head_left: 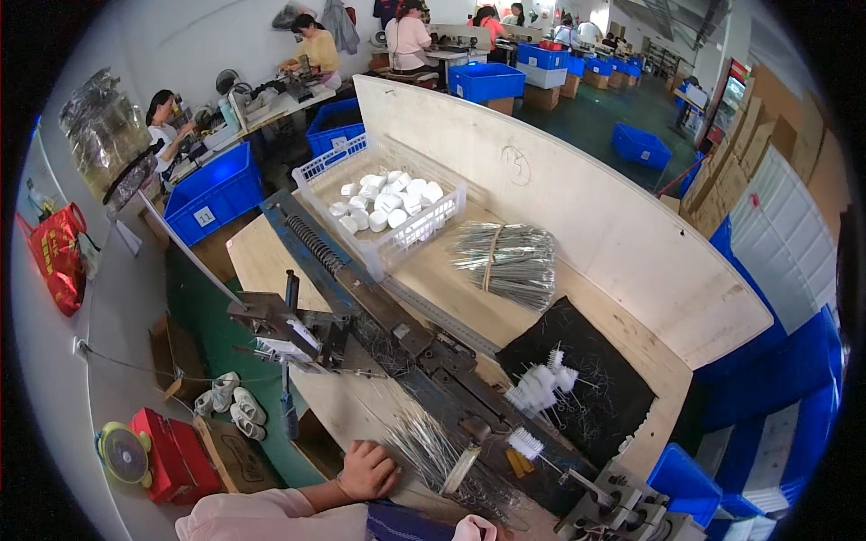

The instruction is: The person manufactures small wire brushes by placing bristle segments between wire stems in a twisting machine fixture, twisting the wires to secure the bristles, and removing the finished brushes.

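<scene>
My left hand (368, 471) rests at the near edge of the workbench, its fingers curled into a fist with nothing showing in it. Just right of it lies a loose bundle of thin metal wires (422, 444) with a pale band around it. My right hand is out of sight; only a bit of pink cloth shows at the bottom edge. A small white-bristled brush (525, 443) sits at the near end of a long metal machine (397, 329), in line with a metal rod (586, 485). Several white brushes with wire stems (544, 386) lie on a black cloth (622, 388).
A white plastic basket (456, 206) holds several white round pieces (388, 200). Beside it lies a banded wire bundle (507, 263). A plywood board (541, 171) walls the bench's far side. Blue bins (215, 194) and people at benches are beyond; shoes (239, 408) lie at floor left.
</scene>
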Available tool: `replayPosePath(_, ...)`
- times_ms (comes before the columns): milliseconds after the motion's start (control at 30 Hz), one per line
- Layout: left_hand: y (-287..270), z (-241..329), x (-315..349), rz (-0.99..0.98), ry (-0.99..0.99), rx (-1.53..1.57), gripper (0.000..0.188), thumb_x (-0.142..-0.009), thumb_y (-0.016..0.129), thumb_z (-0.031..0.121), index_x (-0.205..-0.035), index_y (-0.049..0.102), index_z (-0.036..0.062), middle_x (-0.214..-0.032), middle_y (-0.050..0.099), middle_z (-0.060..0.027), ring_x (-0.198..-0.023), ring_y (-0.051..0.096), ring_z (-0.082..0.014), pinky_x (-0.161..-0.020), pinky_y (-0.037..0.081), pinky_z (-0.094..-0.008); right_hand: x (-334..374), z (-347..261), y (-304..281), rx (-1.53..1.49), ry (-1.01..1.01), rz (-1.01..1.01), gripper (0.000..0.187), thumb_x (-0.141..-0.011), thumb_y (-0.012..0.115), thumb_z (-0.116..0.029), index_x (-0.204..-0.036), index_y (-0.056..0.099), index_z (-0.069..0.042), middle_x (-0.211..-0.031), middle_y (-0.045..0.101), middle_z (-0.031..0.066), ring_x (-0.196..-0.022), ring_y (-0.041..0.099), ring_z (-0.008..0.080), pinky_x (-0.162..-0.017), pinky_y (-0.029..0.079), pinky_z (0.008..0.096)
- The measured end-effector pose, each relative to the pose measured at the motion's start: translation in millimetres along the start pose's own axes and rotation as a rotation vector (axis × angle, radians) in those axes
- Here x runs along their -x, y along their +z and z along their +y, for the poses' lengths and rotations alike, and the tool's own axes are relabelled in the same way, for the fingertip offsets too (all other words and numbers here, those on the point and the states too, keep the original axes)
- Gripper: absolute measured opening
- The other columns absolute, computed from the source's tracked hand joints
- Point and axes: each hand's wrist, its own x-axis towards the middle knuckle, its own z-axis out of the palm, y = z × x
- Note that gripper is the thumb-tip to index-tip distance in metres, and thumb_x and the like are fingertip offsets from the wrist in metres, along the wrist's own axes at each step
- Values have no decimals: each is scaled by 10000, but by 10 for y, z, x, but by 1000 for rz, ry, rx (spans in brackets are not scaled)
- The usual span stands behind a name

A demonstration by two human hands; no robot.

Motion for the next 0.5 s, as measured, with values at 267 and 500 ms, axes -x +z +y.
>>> replayPosePath(267,55,-37,104,-12,-13,32,215,-670,713,194,-766,545,101,-812,495,-74,-767,493,-280,-688,360,-419,81,103,555,29,25,-12,130,-974,488,-178,-920,557,-83,-863,515,26,-788,481,114,-707,430,262)
replayPosePath(500,-1,-25,83,-18,-11,18,163,-737,680,232,-745,562,120,-797,492,-57,-777,500,-265,-707,374,-387,-36,114,721,578,-6,-68,118,-950,527,-180,-909,553,-72,-796,520,40,-715,503,129,-634,426,286)
